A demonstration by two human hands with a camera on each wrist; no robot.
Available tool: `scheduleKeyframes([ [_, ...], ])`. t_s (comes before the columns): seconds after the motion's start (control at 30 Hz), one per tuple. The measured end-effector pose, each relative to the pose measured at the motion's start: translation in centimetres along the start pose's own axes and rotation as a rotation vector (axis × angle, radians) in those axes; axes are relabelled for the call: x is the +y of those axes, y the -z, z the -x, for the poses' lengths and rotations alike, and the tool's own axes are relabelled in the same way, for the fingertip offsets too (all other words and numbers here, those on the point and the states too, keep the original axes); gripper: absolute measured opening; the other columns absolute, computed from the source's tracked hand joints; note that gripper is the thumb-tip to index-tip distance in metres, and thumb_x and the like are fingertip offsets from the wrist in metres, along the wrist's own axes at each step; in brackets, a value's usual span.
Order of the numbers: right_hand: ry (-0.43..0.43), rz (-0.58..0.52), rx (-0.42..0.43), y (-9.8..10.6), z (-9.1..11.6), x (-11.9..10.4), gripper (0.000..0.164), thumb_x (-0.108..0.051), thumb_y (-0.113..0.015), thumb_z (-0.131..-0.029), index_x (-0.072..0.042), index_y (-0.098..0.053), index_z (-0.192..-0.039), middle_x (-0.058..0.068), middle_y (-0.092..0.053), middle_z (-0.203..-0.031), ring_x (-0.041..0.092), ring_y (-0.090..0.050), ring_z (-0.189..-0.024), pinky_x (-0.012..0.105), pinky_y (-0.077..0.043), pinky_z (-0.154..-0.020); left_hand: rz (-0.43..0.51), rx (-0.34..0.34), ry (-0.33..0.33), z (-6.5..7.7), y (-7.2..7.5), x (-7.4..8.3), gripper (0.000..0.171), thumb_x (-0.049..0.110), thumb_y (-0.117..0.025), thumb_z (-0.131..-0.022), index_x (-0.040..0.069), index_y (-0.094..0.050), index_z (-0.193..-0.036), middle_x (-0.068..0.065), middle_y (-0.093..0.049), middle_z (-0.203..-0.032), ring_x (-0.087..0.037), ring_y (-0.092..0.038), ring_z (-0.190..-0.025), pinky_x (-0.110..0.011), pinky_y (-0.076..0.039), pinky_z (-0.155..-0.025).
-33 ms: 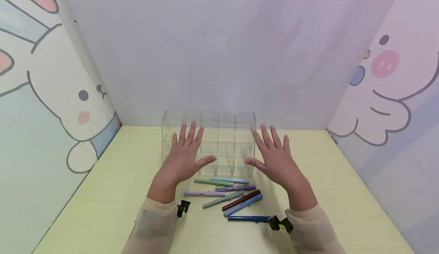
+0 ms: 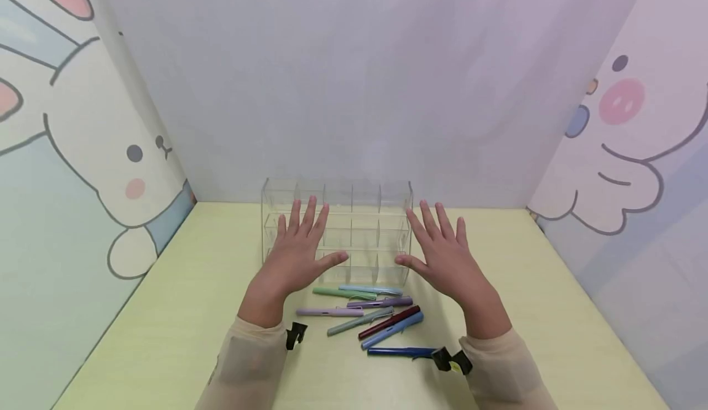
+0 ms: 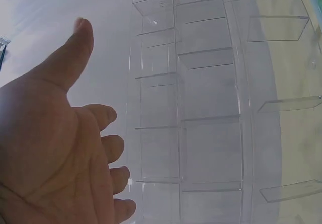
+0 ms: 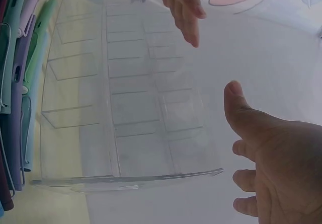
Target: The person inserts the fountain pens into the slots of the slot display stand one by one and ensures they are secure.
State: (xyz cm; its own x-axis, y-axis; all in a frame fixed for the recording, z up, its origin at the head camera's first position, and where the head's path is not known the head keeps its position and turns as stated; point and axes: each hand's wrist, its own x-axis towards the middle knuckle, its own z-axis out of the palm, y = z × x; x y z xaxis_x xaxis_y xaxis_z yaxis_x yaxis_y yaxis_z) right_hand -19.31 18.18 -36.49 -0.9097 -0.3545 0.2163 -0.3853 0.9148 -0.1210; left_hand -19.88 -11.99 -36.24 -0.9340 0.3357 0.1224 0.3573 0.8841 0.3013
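A clear tiered organizer with several compartments (image 2: 365,238) stands at the back of the table. My left hand (image 2: 295,256) is held over its left part, fingers straight and spread, holding nothing. Over the right end hovers my right hand (image 2: 448,259), spread in the same way with nothing in it. Several capped pens with clips lie loosely in front of the organizer: green (image 2: 337,292), light blue (image 2: 365,289), purple (image 2: 387,303), lilac (image 2: 326,313), grey-green (image 2: 354,324), dark red (image 2: 389,322), blue (image 2: 387,334) and dark blue (image 2: 395,352). Neither hand touches the pens.
The pale yellow table (image 2: 182,311) meets a plain light curtain (image 2: 354,90) behind the organizer. Side panels carry cartoon animals, a rabbit (image 2: 94,145) at left and another figure (image 2: 664,121) at right. Black clips (image 2: 297,335) sit by both sleeves.
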Motion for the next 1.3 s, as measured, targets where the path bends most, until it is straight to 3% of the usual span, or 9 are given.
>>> scheduleKeyframes([
  [0.23, 0.0, -0.009, 0.011, 0.3, -0.2, 0.2, 0.093, -0.067, -0.051, -0.091, -0.024, -0.006, -0.16, 0.01, 0.003, -0.166, 0.038, 0.006, -0.151, 0.07, 0.0, -0.115, -0.013, 0.015, 0.001, -0.4, 0.2, 0.0, 0.101, 0.075, -0.044, -0.089, 0.022, 0.005, -0.159, -0.004, 0.018, -0.164, -0.033, 0.02, -0.15, -0.061, 0.006, -0.12],
  [0.43, 0.008, -0.02, 0.009, 0.4, -0.4, 0.2, 0.093, -0.066, -0.052, -0.091, -0.024, -0.005, -0.16, 0.011, 0.003, -0.166, 0.04, 0.004, -0.151, 0.07, 0.0, -0.115, 0.007, 0.017, -0.004, -0.5, 0.4, -0.5, 0.1, 0.072, -0.046, -0.09, 0.021, 0.007, -0.158, -0.004, 0.021, -0.163, -0.033, 0.023, -0.149, -0.062, 0.007, -0.119],
  [0.53, 0.015, -0.025, 0.011, 0.5, -0.6, 0.4, 0.094, -0.064, -0.054, -0.091, -0.023, -0.004, -0.16, 0.011, 0.004, -0.166, 0.039, 0.004, -0.151, 0.07, -0.001, -0.116, 0.022, 0.059, -0.002, -0.6, 0.6, -1.1, 0.1, 0.069, -0.049, -0.091, 0.02, 0.008, -0.158, -0.005, 0.021, -0.164, -0.034, 0.023, -0.149, -0.063, 0.006, -0.119],
  [0.83, 0.017, -0.092, 0.054, 1.1, -1.1, 1.7, 0.098, -0.062, -0.058, -0.09, -0.023, -0.001, -0.16, 0.01, 0.006, -0.166, 0.038, 0.005, -0.151, 0.069, -0.003, -0.116, 0.126, 0.166, 0.066, -0.4, 1.6, -5.4, 0.104, 0.065, -0.05, -0.092, 0.021, 0.019, -0.155, 0.002, 0.036, -0.157, -0.028, 0.035, -0.143, -0.065, 0.009, -0.117],
  [0.97, 0.004, -0.131, 0.074, 2.0, -1.1, 2.8, 0.1, -0.06, -0.057, -0.091, -0.017, 0.003, -0.159, 0.012, 0.007, -0.166, 0.039, 0.003, -0.151, 0.068, -0.008, -0.117, 0.279, 0.231, 0.129, 0.0, 1.9, -8.2, 0.104, 0.062, -0.053, -0.093, 0.027, 0.025, -0.152, 0.008, 0.04, -0.154, -0.024, 0.038, -0.142, -0.07, 0.004, -0.114],
  [1.07, -0.022, -0.162, 0.08, 2.8, -0.7, 3.7, 0.101, -0.059, -0.056, -0.092, -0.016, 0.006, -0.158, 0.012, 0.008, -0.165, 0.037, 0.005, -0.151, 0.065, -0.01, -0.118, 0.498, 0.166, 0.187, 0.3, 1.7, -10.3, 0.104, 0.06, -0.055, -0.093, 0.04, 0.032, -0.146, 0.013, 0.039, -0.153, -0.025, 0.03, -0.146, -0.073, -0.002, -0.113],
  [1.17, -0.058, -0.203, 0.077, 3.3, 0.0, 4.5, 0.101, -0.059, -0.057, -0.092, -0.018, 0.007, -0.158, 0.009, 0.009, -0.165, 0.034, 0.007, -0.152, 0.064, -0.012, -0.118, 0.74, 0.016, 0.226, 0.4, 0.9, -12.0, 0.099, 0.057, -0.055, -0.094, 0.049, 0.032, -0.142, 0.012, 0.031, -0.158, -0.03, 0.013, -0.151, -0.07, -0.012, -0.114],
  [1.3, -0.102, -0.245, 0.062, 3.7, 0.8, 5.4, 0.101, -0.06, -0.058, -0.092, -0.022, 0.009, -0.158, 0.004, 0.012, -0.165, 0.032, 0.008, -0.152, 0.067, -0.014, -0.116, 0.943, -0.169, 0.223, 0.3, -0.7, -13.5, 0.09, 0.049, -0.055, -0.098, 0.045, 0.018, -0.151, 0.0, 0.013, -0.165, -0.037, -0.016, -0.149, -0.06, -0.036, -0.11],
])
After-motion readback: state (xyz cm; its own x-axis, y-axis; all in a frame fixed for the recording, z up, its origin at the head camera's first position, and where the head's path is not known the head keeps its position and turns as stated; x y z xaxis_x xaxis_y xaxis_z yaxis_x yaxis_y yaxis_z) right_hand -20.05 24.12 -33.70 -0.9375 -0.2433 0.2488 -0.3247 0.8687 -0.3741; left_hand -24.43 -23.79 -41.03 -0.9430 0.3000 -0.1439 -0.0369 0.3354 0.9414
